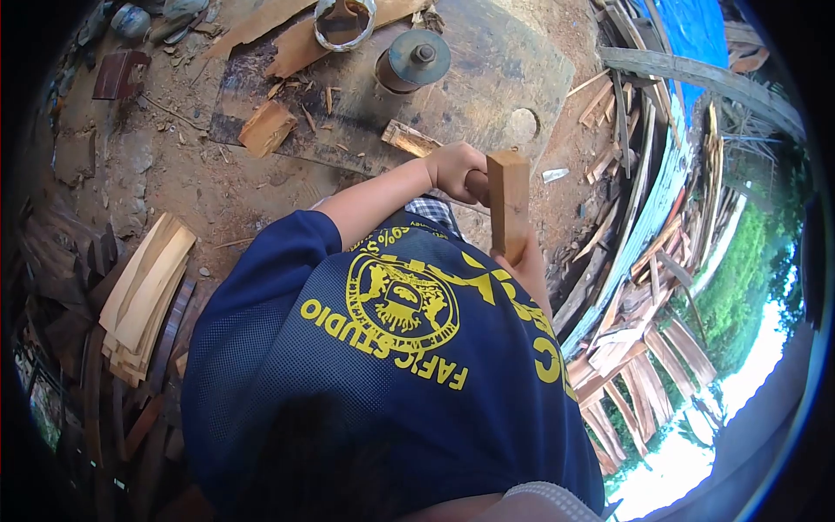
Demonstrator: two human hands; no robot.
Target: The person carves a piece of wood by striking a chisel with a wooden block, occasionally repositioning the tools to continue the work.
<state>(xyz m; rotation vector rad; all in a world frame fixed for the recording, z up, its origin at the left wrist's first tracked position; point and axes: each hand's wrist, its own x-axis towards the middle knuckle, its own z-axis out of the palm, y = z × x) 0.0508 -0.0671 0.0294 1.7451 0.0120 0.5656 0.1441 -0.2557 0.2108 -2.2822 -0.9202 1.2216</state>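
Observation:
My left hand (456,171) is wrapped round a brown rounded wooden handle (477,185), which meets the side of a squared wooden block (509,204). At the block's lower end is my right hand (530,268), its fingers closed against the wood and partly hidden by the block and my shirt. Just beyond my left hand, a short split piece of wood (409,138) lies at the edge of a worn wooden board (470,104).
On the board stand a round metal-topped object (420,59) and an open container (344,23). A wood chunk (267,129) lies left of them. Stacked curved slats (146,291) are at left. Planks (639,383) and a blue tarp (696,35) are at right.

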